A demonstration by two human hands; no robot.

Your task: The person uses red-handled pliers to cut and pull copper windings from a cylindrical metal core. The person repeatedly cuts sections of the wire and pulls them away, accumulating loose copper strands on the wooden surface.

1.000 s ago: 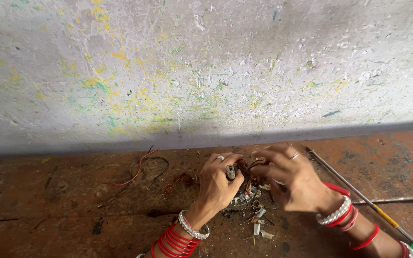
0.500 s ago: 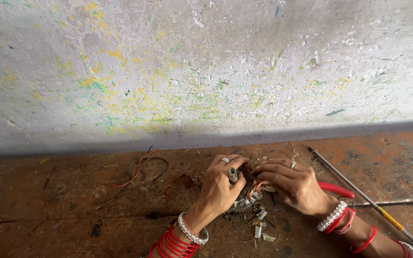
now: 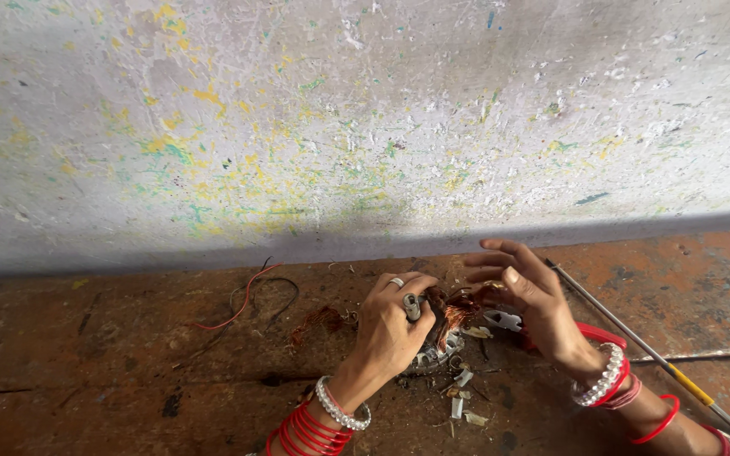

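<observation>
Small white scraps [image 3: 460, 397] lie nearest, just below the round metal part wound with copper wire [image 3: 445, 325]. The left hand [image 3: 390, 325] grips that part, fingers curled tight. The right hand [image 3: 534, 304] touches its wire, fingers spread open. A thin red wire [image 3: 242, 302] lies left of it, near the paint-speckled wall [image 3: 365, 127].

Two hands [image 3: 390, 325], one copper-wound coil [image 3: 449, 317], two long rods [image 3: 635, 346], two loose wires [image 3: 242, 304].
</observation>
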